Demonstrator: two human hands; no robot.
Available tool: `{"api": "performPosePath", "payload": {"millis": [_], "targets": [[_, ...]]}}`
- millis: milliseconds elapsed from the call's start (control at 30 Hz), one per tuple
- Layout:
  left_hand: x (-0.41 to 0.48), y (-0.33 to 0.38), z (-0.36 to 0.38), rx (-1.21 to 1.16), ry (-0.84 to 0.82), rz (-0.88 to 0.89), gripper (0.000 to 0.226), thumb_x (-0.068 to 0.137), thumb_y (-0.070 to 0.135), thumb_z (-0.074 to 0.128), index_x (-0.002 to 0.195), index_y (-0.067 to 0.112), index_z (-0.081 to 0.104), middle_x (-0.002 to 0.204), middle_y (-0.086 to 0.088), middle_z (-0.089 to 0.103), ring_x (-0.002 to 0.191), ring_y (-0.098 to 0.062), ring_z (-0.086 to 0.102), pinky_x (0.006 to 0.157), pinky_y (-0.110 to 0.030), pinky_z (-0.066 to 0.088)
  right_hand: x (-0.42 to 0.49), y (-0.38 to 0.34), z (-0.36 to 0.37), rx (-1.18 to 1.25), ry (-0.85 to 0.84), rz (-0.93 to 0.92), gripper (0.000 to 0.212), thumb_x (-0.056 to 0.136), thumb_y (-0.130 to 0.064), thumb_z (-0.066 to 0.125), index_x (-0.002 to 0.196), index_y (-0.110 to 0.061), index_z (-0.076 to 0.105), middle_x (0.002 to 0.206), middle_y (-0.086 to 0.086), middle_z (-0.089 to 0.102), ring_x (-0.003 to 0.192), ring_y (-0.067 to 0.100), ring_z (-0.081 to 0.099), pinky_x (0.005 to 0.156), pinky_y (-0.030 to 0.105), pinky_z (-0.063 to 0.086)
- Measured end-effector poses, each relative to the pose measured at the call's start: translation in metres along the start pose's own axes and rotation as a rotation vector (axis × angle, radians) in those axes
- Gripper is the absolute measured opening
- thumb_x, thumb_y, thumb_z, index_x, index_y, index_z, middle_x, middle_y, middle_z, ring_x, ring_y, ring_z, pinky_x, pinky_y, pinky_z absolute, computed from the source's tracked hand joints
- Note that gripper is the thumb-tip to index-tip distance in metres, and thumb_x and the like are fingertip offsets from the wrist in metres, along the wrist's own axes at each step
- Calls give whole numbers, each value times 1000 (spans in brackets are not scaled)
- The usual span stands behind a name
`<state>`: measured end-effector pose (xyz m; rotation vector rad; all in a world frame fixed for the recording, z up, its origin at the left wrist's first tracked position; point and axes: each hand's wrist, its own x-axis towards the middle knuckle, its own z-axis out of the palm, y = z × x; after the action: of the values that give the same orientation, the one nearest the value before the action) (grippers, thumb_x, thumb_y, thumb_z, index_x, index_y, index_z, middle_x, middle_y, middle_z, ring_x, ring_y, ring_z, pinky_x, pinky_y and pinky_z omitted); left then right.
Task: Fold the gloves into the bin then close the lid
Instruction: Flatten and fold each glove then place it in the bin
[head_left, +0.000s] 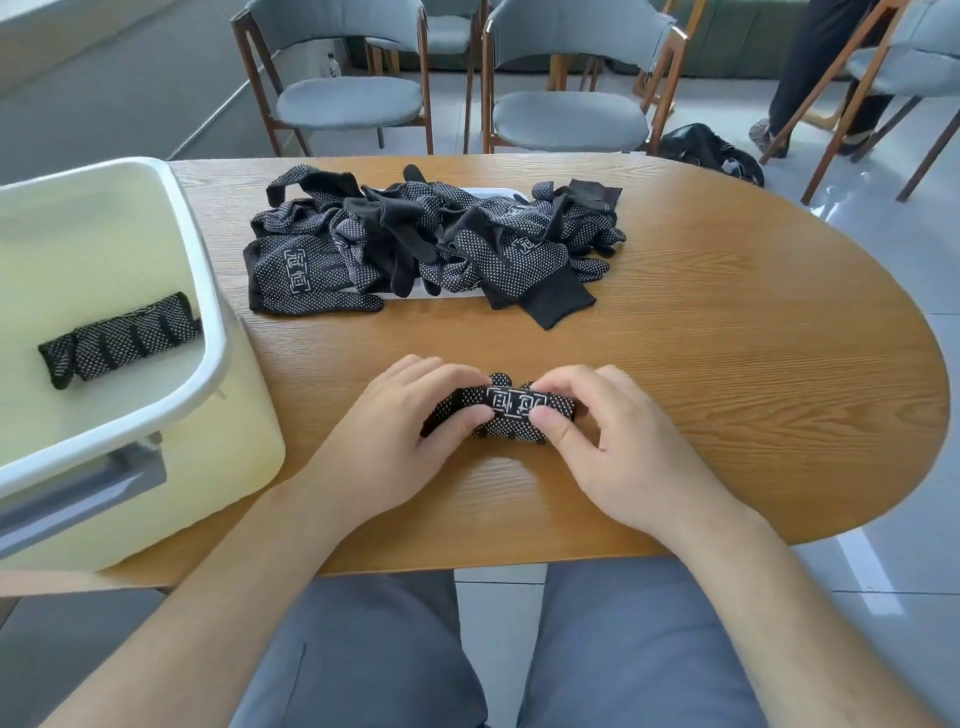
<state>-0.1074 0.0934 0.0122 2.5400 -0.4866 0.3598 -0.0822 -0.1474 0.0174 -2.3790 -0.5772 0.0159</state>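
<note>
Black dotted glove bundle (501, 410) on table (727, 364), gripped at both ends: my left hand (400, 431) curled round left end, my right hand (613, 447) pinching right end, thumb under fingers. Step, I judge: finishing roll. Next: lift bundle, carry left of grip into bin (210, 291), beside rolled glove (122, 340) inside. Pile (431, 244) beyond grip still unfolded; lid not on

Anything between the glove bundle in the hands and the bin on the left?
Nothing visible does. The left hand and right hand grip the black white-dotted folded glove bundle; only bare wooden table lies between it and the raised rim of the open pale-yellow plastic bin. The loose glove pile sits farther back.
</note>
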Motion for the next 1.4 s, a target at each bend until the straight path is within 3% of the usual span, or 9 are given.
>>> {"api": "performPosePath", "payload": {"millis": [133,267,367,533,633,733,900,1133,1400], "targets": [[25,-7,6,111,54,-33,33,101,44,54,124,24,64,123,7,56,117,-18,50,100,-41,44,26,-3,-2,-130,84,104,38,98,-58,49,119,-30,64,103,-10,56,104,13,53,85,36,46],[30,-10,12,168,60,30,27,102,39,48,107,24,71,105,10,62,103,-19,53,87,-47,49,35,-4,-7,-196,-47,373,57,91,-80,37,123,-37,55,86,-9,74,88,12,68,73,32,50],[26,-13,16,108,91,8,26,104,35,49,107,21,71,102,7,64,96,-20,56,87,-43,49,36,-14,-6,95,-141,450,45,97,-67,43,127,-35,51,68,-8,76,58,9,72,62,28,49],[21,-5,13,3,104,-81,16,101,26,59,110,19,70,106,9,61,101,-18,56,94,-31,44,40,-25,-5,449,-128,512,26,101,-46,56,116,-25,59,73,0,78,61,17,76,41,23,42],[12,8,4,-56,165,-290,25,97,36,64,118,23,67,114,9,56,110,-11,51,97,-26,41,39,-25,-5,531,-112,488,21,101,-40,60,112,-22,61,80,4,78,64,19,76,47,28,48],[2,19,-9,-149,230,-565,35,94,47,62,123,28,58,88,7,62,80,-5,58,73,-22,43,37,-22,-5,567,-101,465,19,101,-39,61,112,-24,62,81,0,79,66,19,77,49,30,48],[-4,32,-19,-734,-7,-903,62,99,48,56,151,31,28,77,-8,76,62,-27,72,50,-32,51,35,-20,-7,627,-90,429,20,102,-39,60,115,-25,62,84,-1,80,71,21,77,46,25,45],[9,43,-19,-1193,12,-886,49,96,43,61,136,17,51,111,-13,75,98,-29,75,74,-36,58,28,-25,-18,662,-78,371,21,100,-41,61,115,-27,63,90,-1,80,77,20,77,59,30,46],[26,61,-19,-1351,192,-754,29,94,19,66,120,6,64,115,-9,75,97,-17,71,77,-27,60,24,-34,-37,829,-42,325,21,100,-30,63,114,-15,63,95,4,79,85,22,77,63,32,51]]}}
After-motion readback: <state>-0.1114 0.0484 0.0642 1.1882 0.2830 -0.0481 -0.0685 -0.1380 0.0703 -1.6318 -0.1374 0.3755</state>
